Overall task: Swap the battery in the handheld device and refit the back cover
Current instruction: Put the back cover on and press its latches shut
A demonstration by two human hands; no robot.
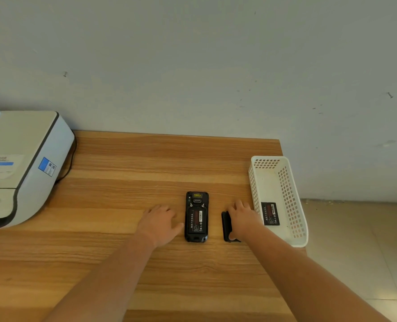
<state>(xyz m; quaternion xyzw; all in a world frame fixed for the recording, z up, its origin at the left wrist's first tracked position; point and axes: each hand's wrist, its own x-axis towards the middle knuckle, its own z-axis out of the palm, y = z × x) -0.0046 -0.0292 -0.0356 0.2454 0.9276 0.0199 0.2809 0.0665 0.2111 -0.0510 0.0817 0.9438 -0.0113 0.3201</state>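
Observation:
A black handheld device (196,216) lies face down on the wooden table (123,173), its back open with a black battery (196,221) seated in the bay. My left hand (161,223) rests flat on the table just left of it, thumb touching the device's side. To the right lies the black back cover (226,225), and my right hand (243,219) is over it, fingers and thumb closing around its edges. Most of the cover is hidden by that hand. A second black battery (270,213) lies in the white basket (290,201).
A white printer (23,163) with a black cable stands at the table's left. The perforated basket sits at the table's right edge, partly overhanging it. A plain wall runs behind the table, and tiled floor shows at the lower right.

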